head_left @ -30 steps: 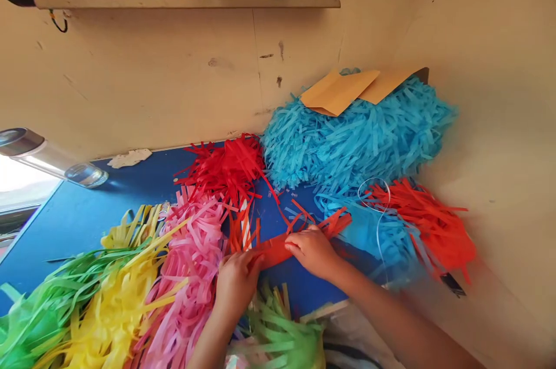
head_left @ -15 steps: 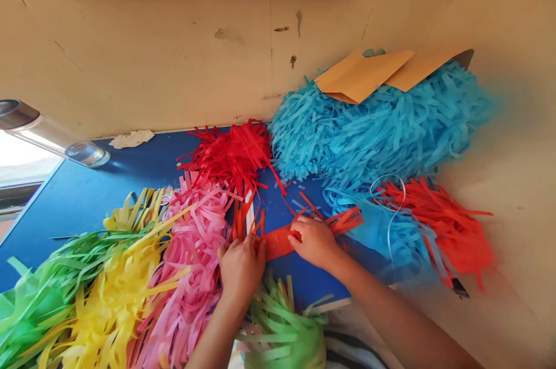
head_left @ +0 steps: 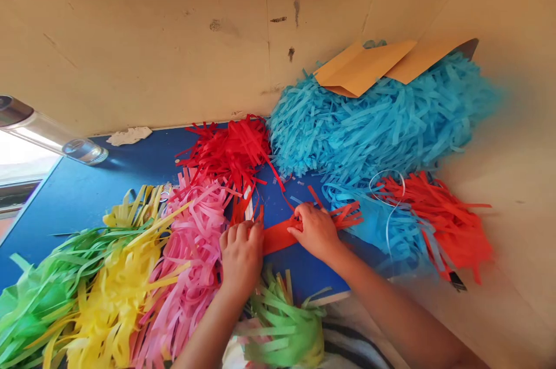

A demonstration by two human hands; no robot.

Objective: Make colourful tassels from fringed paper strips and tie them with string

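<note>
Both hands, left hand [head_left: 241, 253] and right hand [head_left: 316, 230], press flat fingers on a smooth red-orange paper strip [head_left: 278, 236], fringed at both ends, on the blue table [head_left: 130, 172].

The green paper strips [head_left: 39, 311] are cut off at the lower left corner. Part of the red paper strip [head_left: 278, 236] is hidden beneath the left hand [head_left: 241, 256] and right hand [head_left: 317, 231]. The glass tube [head_left: 47, 134] is cropped at the left edge.

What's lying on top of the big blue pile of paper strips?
Two tan folded paper sheets rest on top of the blue pile, against the wall. Whatever lies beneath the pile is covered.
</note>
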